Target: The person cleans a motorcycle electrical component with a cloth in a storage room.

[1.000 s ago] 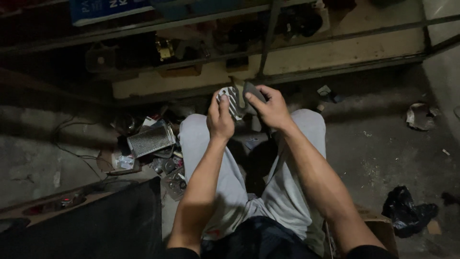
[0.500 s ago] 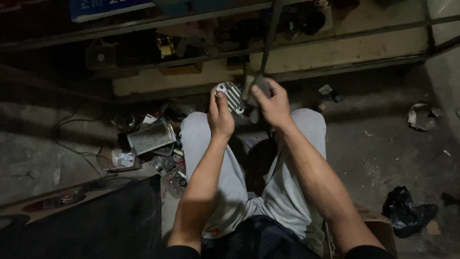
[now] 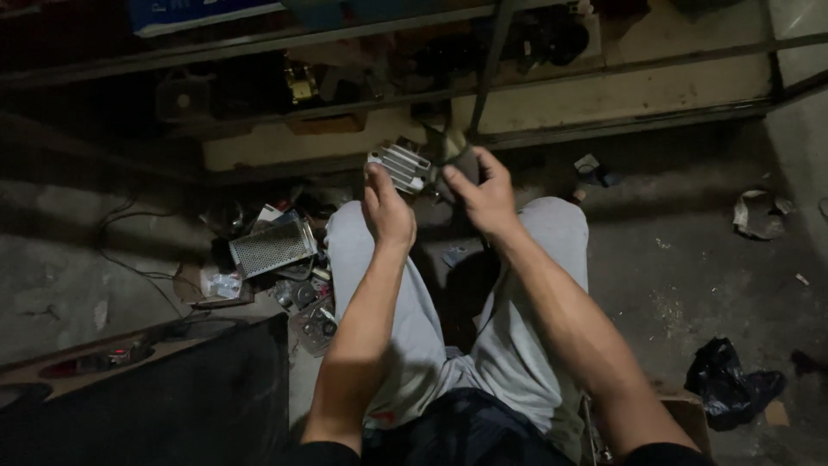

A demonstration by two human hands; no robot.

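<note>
I sit with my knees in grey trousers (image 3: 535,259) spread over a dim concrete floor. My left hand (image 3: 388,207) grips a small silver finned metal part (image 3: 400,166) by its lower edge, raised above my knees. My right hand (image 3: 483,194) holds a dark object (image 3: 455,154) pressed against the right side of the finned part. What that dark object is cannot be made out in the low light.
A perforated metal box (image 3: 274,246) and scattered small parts (image 3: 306,302) lie left of my left knee. A metal shelf frame (image 3: 483,60) with clutter stands ahead. A black bag (image 3: 729,384) lies at the right, a dark cabinet (image 3: 172,397) at the lower left.
Both hands have lifted slightly and shifted with the finned part. The right hand has turned its dark object closer against the part's right side.
</note>
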